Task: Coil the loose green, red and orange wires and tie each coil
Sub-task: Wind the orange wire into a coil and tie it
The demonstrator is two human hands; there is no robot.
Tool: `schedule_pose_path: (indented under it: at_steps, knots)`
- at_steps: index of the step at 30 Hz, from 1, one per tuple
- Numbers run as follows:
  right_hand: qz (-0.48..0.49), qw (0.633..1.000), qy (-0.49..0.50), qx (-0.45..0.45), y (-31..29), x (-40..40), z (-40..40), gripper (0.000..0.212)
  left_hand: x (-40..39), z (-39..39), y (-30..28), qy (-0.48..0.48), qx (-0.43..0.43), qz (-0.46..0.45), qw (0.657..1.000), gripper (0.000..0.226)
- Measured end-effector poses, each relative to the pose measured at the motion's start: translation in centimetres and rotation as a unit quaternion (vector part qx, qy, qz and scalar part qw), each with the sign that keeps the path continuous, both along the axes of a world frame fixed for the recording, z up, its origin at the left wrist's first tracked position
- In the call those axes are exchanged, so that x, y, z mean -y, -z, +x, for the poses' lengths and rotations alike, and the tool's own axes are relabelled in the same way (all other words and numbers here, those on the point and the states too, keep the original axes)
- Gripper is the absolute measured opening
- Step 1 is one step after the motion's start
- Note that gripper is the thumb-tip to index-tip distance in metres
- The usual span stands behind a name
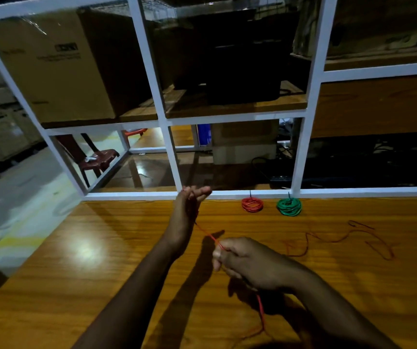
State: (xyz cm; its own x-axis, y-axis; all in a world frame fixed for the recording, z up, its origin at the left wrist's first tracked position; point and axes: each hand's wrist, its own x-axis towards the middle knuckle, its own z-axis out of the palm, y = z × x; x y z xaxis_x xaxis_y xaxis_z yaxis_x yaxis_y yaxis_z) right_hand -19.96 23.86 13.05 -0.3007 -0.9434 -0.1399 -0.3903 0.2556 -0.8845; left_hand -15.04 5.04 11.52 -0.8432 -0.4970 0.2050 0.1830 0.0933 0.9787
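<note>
Bare left half of glossy wooden table [81,248], tied red coil [252,204] and green coil [289,206] against far edge, loose orange wire [338,239] sprawled toward right edge, white metal frame [227,193] walling far edge

Wooden table [101,260], red coil [252,204], green coil [289,206], loose wire [341,239]

Orange wire [208,234]: its far end is lost behind the left hand [186,210]; the part inside the right hand [246,263] is covered by curled fingers; the tail runs off the near edge of the worktop [101,260] into shadow.
Loose strand [338,239] toward the right edge: too dim to tell its colour surely.
Carton [48,69] print: too blurred to read.
Forearms: cut by the bottom edge.
</note>
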Motion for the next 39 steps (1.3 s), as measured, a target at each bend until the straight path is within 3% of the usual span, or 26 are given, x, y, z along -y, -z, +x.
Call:
schedule_pose_path:
  at_steps: [3,6,9,13,17,20,22,24,25,27,29,30,32,34,37,39]
  knots:
    - [-0.077,0.988,0.099,-0.091,-1.0,0.1,-0.9,0.028,-0.5,0.8,1.1,0.051,0.107,-0.158,0.98,0.058]
    - [-0.176,0.953,0.223,-0.108,-0.4,0.3,-3.0,0.025,-2.2,1.4,0.6,0.105,0.133,-0.174,0.97,0.049]
    - [-0.221,0.932,0.263,-0.116,1.4,0.8,-4.5,0.022,-3.6,1.7,-0.4,0.216,0.119,0.01,0.969,0.039]
    - [-0.237,0.94,0.245,-0.027,1.9,1.3,-3.9,0.033,-3.5,2.0,-1.3,0.296,0.002,0.304,0.905,0.033]
    - [-0.054,0.988,0.147,0.006,2.8,1.4,-2.4,0.038,-2.5,1.6,-3.5,0.198,-0.148,0.419,0.873,0.029]
    - [0.002,0.993,0.074,0.096,2.8,0.7,-1.0,0.035,-0.6,0.5,-4.3,0.117,-0.21,0.434,0.868,0.032]
    - [0.013,0.994,0.023,0.102,2.5,0.6,-0.3,0.031,0.2,-0.1,-3.6,0.062,-0.184,0.371,0.908,0.032]
    - [-0.011,0.997,0.013,0.069,1.9,0.9,0.0,0.029,0.1,-0.1,-2.0,-0.033,-0.078,0.149,0.985,0.038]
    - [-0.037,0.998,0.034,0.046,1.6,1.0,0.0,0.029,0.0,-0.1,-1.0,-0.066,-0.028,0.001,0.997,0.041]
    - [-0.096,0.99,0.107,0.0,1.0,1.2,-0.5,0.029,-0.5,-0.1,1.0,-0.067,0.032,-0.209,0.975,0.041]
    - [-0.139,0.974,0.174,-0.049,0.7,1.0,-1.6,0.028,-1.2,0.1,2.1,-0.033,0.068,-0.283,0.956,0.042]
    - [-0.153,0.966,0.197,-0.074,0.7,0.9,-2.1,0.026,-1.5,0.3,2.2,-0.003,0.078,-0.274,0.959,0.044]
    - [-0.179,0.948,0.235,-0.117,1.2,0.9,-2.9,0.024,-2.2,0.6,2.0,0.093,0.092,-0.16,0.978,0.047]
    - [-0.213,0.931,0.263,-0.135,2.0,1.1,-3.6,0.024,-2.6,1.0,1.5,0.208,0.104,0.034,0.972,0.042]
    - [-0.221,0.927,0.277,-0.126,3.4,1.5,-4.2,0.036,-2.7,1.2,0.9,0.331,0.043,0.32,0.887,0.027]
    - [-0.175,0.942,0.263,-0.111,4.4,1.6,-3.9,0.042,-2.7,1.3,0.0,0.347,-0.028,0.426,0.835,0.02]
